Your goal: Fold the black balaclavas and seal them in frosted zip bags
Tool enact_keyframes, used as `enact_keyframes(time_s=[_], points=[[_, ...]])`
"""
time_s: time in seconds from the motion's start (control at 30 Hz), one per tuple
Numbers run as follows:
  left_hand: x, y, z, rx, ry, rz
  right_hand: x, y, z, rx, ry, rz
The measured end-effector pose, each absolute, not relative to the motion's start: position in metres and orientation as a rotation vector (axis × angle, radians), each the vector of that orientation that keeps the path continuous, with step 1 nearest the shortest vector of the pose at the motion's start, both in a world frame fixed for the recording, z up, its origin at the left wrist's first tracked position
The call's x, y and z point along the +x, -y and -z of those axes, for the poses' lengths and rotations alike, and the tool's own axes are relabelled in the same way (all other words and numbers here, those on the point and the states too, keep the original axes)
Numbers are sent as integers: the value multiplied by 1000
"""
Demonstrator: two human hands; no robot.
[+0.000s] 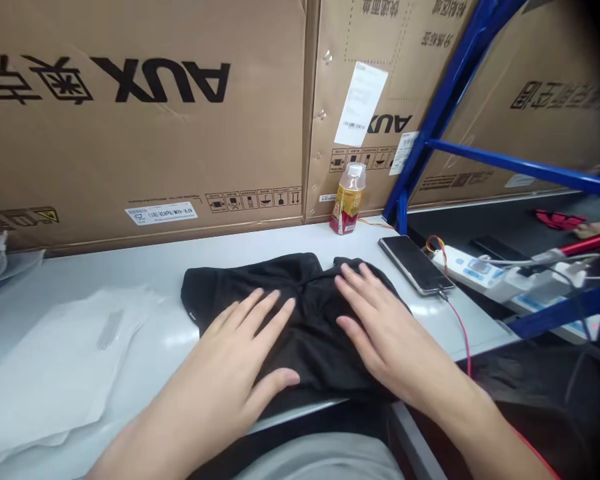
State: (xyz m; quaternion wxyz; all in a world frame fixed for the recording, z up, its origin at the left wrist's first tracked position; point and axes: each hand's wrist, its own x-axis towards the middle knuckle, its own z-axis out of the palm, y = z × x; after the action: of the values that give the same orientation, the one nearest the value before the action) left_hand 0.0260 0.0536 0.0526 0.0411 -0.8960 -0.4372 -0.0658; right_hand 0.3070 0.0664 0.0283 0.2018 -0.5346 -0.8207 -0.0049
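Observation:
A black cloth garment [305, 333] lies on the pale table, somewhat wrinkled, with a small white mark near its left edge. My left hand [240, 363] rests on its left part, fingers spread and palm down. On the right part lies my right hand [380, 323], also palm down with the fingers apart. Neither hand grips the cloth. The fabric beneath both palms is hidden.
Clear plastic bags [60, 367] lie at the left of the table [145, 260]. Large cardboard boxes [145, 147] stand behind. A bottle [348, 200], a phone [415, 263] on a red cable, a blue rack [430, 127] and a power strip [470, 269] are at the right.

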Motion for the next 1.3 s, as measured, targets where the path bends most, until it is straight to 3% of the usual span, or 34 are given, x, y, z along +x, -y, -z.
enact_keyframes(time_s=[0.2,0.57,0.87,1.3], points=[[-17,-26,-10,-2662,1380,137,300,-53,-3,-1603,2439,-205],[-21,-20,-3,-2668,1527,194,308,-59,-7,-1605,2433,-313],[-24,-19,4,-2671,1549,267,342,-103,-6,-1641,2168,59],[-26,-15,2,-2701,1614,294,354,-143,-16,-1628,1999,151]])
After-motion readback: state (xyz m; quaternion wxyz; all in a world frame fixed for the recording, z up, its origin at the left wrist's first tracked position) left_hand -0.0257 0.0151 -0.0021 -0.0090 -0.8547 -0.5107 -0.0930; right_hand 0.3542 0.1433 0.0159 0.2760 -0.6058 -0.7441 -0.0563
